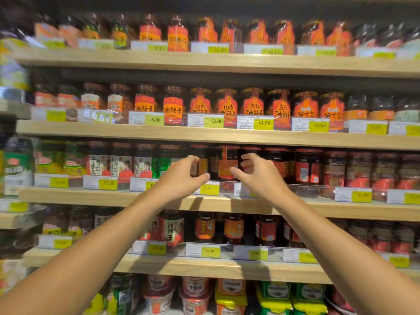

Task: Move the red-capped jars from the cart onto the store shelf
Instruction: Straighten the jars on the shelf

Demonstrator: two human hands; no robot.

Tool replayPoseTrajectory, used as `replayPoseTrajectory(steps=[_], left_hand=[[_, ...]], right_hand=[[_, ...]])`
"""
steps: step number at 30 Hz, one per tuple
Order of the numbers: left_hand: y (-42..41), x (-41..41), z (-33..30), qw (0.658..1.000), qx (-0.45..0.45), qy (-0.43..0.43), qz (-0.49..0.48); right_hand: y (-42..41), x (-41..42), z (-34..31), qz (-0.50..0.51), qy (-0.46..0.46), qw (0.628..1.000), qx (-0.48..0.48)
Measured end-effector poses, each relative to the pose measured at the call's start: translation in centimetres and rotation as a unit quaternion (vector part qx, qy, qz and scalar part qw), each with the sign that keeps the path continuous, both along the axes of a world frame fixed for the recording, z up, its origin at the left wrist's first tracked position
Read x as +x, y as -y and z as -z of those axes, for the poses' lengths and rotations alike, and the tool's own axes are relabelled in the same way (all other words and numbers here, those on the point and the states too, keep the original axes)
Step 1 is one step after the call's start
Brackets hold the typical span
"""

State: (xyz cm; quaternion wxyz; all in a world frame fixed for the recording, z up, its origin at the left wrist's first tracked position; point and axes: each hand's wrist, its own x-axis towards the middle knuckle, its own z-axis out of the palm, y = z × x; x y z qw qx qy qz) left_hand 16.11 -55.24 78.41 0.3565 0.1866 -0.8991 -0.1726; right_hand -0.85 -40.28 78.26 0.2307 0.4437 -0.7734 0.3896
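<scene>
Red-capped jars (227,162) stand on the third store shelf (136,197), between the left hand (181,178) at 9 o'clock and right hand (256,176) at 3 o'clock, both with fingers loosely curved and grasping nothing; a careless nudge could topple tightly packed neighbours.

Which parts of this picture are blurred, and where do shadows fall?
Head view: the shelf ends are smeared and bowed; the middle is sharper, so the 12.90 tag reads. Both arms throw shadows on the shelf edge below the left hand and right hand.
</scene>
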Motion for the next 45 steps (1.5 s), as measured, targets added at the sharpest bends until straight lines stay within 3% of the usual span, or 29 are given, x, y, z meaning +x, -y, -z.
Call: replayPoseTrajectory(steps=[3, 8, 23, 35, 45], left_hand=[[0.2, -1.2, -1.2, 0.998, -0.014, 0.056, -0.036], [-0.2, -2.5, -2.3, 0.996, 0.006, 0.067, -0.066], [1.6, -6.6, -2.3, 0.975, -0.059, 0.154, -0.150], [1.5, -5.6, -2.0, 0.989, -0.050, 0.057, -0.130], [1.1, -3.4, -1.9, 0.992, -0.059, 0.038, -0.108]], right_hand=[[1.7, -0.7, -0.8, 0.051, 0.015, 0.998, 0.034], [3.2, -1.0, -0.7, 0.102, 0.007, 0.992, 0.069], [4.5, -0.3, -1.0, 0.125, -0.005, 0.989, 0.078], [4.6, -0.4, -0.9, 0.113, -0.010, 0.991, 0.076], [4.0, -0.2, -1.1, 0.108, -0.012, 0.991, 0.083]])
